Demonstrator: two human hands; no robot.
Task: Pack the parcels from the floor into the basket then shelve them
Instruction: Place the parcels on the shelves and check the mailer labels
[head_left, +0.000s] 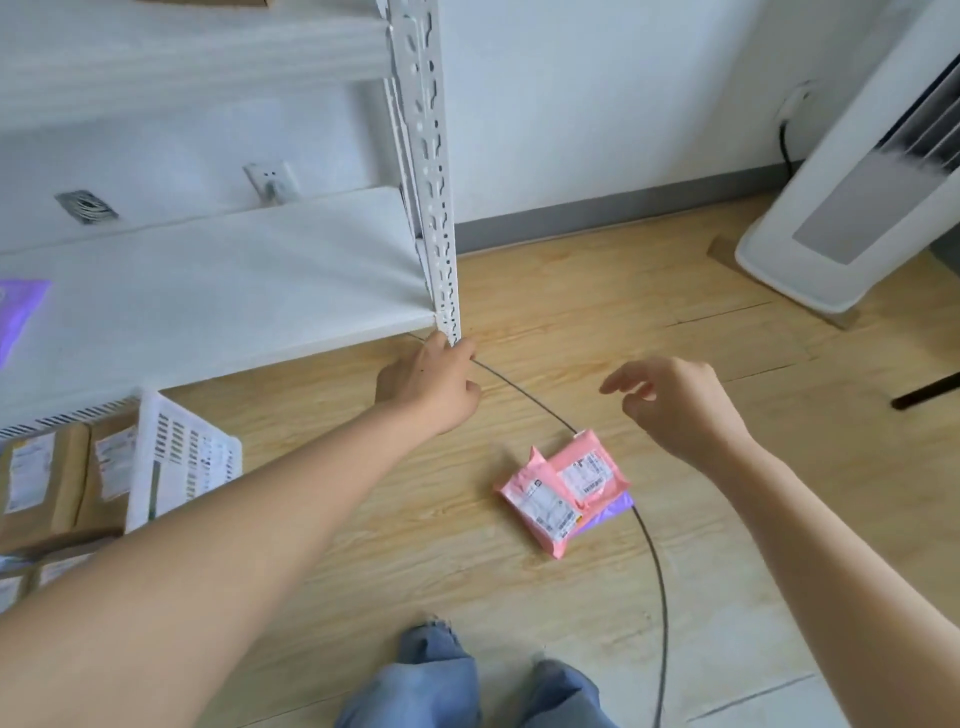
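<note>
Two pink parcels (563, 491) are seen on the floor (415, 519), overlapping a purple parcel (608, 512) that is largely hidden. The white basket (182, 457), cut off at left, is filled with brown parcels (44, 478). The left hand (434, 382) is held by the shelf post (441, 208); its fingers are hidden, so their state cannot be told. The right hand (675, 400) is held loosely curled, grasping nothing

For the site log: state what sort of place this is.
Probably a small parcel storage or sorting room: white slotted metal shelving, labelled pink mailers on the wood floor, and a white basket beside labelled cardboard boxes.
</note>
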